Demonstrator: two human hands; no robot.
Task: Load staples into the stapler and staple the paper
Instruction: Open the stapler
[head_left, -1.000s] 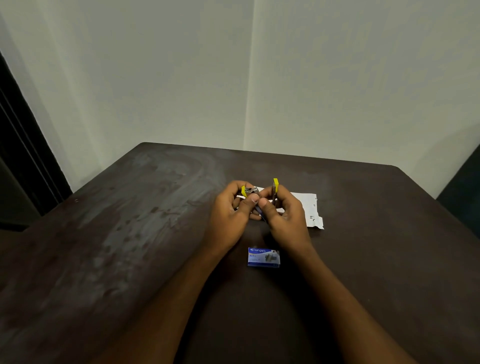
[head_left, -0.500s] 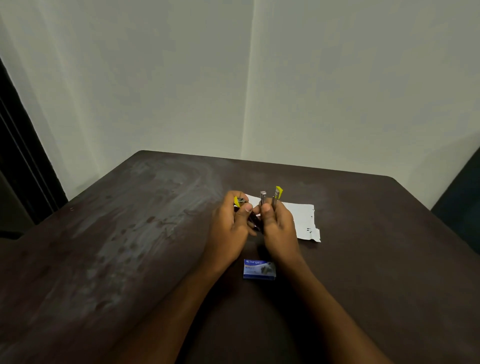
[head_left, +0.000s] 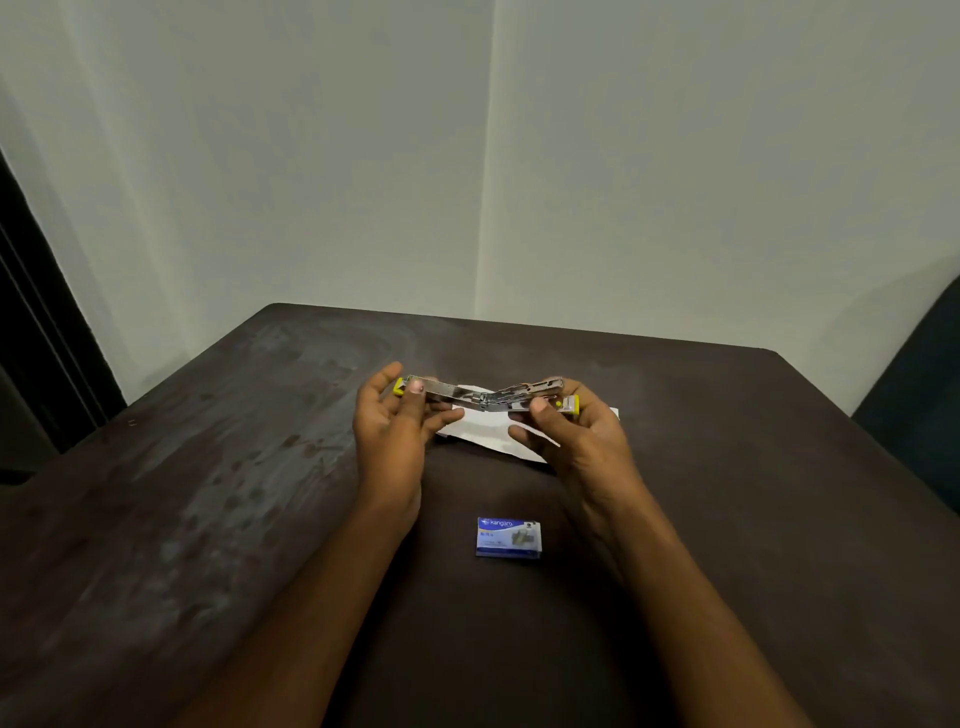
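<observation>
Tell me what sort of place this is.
Probably a plain room in a home or small office: a dark worn table stands by a bare wall corner, with stationery at it: a staple box, paper and a stapler held open.

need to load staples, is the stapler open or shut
Open: the stapler is spread almost flat between left hand and right hand.

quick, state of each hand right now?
Left hand: pinches the left end of the open stapler.
Right hand: pinches the stapler's right end.
</observation>
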